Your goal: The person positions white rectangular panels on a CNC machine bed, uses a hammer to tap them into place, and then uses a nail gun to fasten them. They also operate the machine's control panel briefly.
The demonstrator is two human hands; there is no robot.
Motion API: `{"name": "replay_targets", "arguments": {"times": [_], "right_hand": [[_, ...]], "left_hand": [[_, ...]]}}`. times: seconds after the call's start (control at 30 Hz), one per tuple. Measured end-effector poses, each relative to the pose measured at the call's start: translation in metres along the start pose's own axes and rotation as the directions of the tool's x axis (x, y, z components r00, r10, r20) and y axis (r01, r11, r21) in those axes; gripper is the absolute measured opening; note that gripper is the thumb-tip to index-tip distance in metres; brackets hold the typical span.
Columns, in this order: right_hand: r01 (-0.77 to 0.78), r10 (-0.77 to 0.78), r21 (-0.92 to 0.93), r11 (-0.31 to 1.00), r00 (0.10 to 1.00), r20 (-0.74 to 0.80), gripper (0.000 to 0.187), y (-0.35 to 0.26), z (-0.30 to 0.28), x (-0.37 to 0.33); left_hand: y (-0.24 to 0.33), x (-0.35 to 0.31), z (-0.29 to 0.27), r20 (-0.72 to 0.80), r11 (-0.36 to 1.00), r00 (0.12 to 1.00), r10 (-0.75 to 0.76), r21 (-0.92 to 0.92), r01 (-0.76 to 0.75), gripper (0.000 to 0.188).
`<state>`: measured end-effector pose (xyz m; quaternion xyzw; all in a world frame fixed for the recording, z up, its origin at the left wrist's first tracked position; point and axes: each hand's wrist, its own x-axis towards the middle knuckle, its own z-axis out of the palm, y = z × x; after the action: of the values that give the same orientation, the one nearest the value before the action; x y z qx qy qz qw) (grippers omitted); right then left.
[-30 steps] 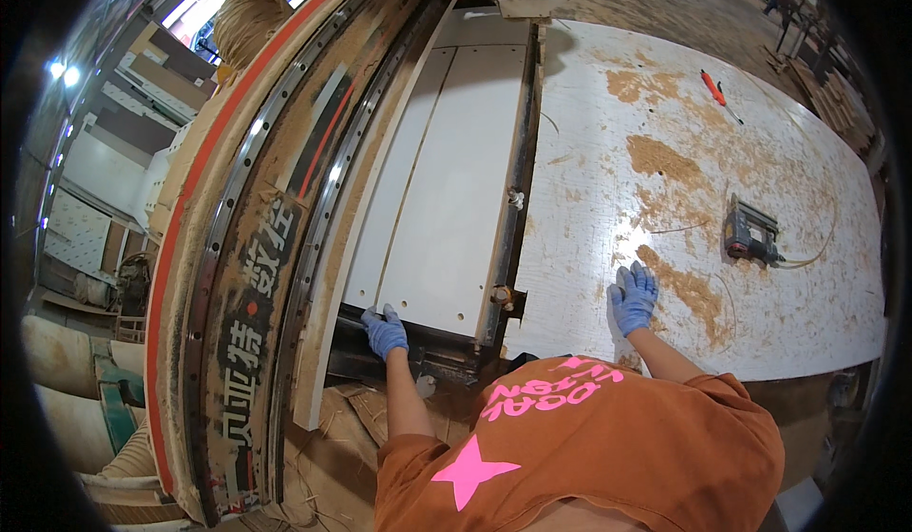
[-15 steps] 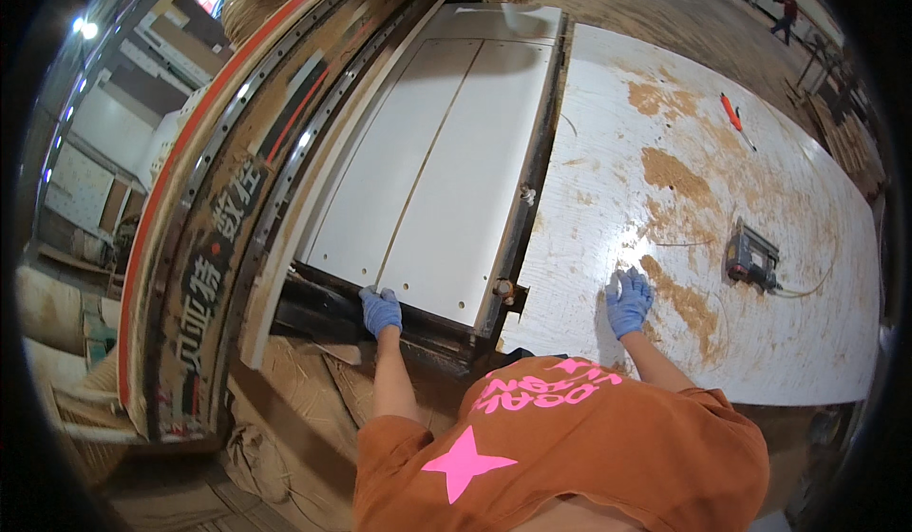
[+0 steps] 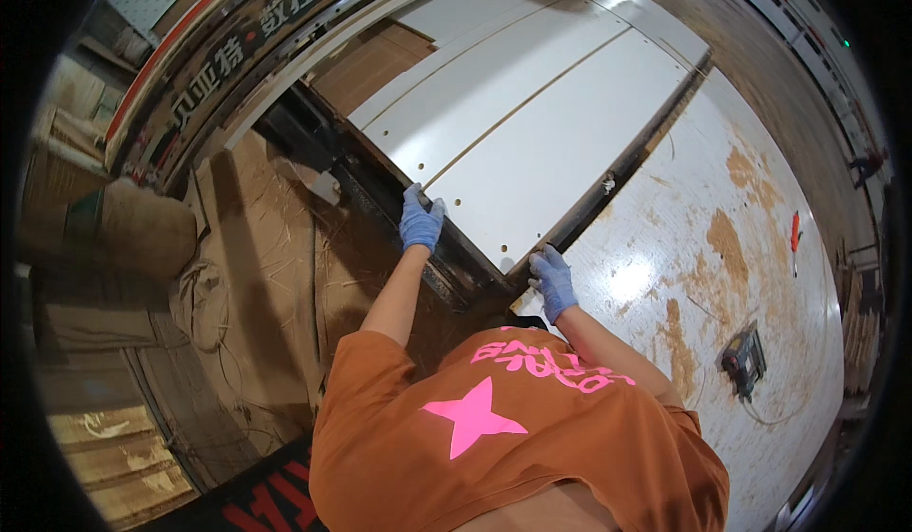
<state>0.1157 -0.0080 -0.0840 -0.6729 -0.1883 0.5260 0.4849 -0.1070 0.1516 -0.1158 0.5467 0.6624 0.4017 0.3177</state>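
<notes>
My left hand (image 3: 422,220), in a blue glove, touches the front edge of a long white panel (image 3: 589,142), close to the narrow slot between it and a second white panel (image 3: 484,84). Its fingers are apart. My right hand (image 3: 554,280), gloved alike, sits at the near right corner of the panel, by the dark metal frame of the machine bed (image 3: 655,125). The right fingers are curled, and what lies under them is hidden. Small round holes (image 3: 458,202) show along the panels' near ends.
At left, a machine gantry (image 3: 223,62) spans the bed. Right of the bed stands a white table (image 3: 617,294) with sawdust (image 3: 727,237), a red-handled screwdriver (image 3: 795,233) and a black nail gun (image 3: 743,361) with a hose. Brown sheeting (image 3: 261,275) covers the floor at left.
My right hand has moved left from the tabletop to the bed's corner. My left hand stays at the panels' front edge. The view has turned, and more brown board shows beside the panels.
</notes>
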Motion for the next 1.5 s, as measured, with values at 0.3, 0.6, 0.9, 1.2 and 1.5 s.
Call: {"name": "replay_targets", "arguments": {"times": [0.3,0.6,0.9,1.2,1.5], "right_hand": [[-0.333,0.366,0.274,0.902,0.927,-0.078,0.073,-0.080,0.086,-0.007],[-0.308,0.345,0.280,0.909,0.934,-0.092,0.056,-0.075,0.086,-0.011],[-0.222,0.214,0.093,0.971,0.973,0.092,0.067,-0.040,0.048,0.000],[-0.146,0.139,0.046,0.988,0.981,0.134,0.076,-0.036,0.047,-0.008],[-0.050,0.052,-0.020,0.999,0.991,0.124,0.076,-0.035,0.040,-0.016]], "left_hand": [[-0.020,0.007,0.019,-0.033,0.999,0.999,0.029,0.034,-0.027,0.066],[-0.060,0.019,0.032,0.084,0.925,0.986,-0.145,-0.343,0.165,0.064],[-0.033,0.051,-0.006,-0.015,0.976,0.990,0.139,0.173,-0.134,0.061],[-0.053,0.091,-0.008,-0.020,0.908,0.958,0.286,0.326,-0.264,0.058],[-0.032,0.108,-0.014,0.062,0.804,0.967,0.246,0.544,-0.240,0.064]]}}
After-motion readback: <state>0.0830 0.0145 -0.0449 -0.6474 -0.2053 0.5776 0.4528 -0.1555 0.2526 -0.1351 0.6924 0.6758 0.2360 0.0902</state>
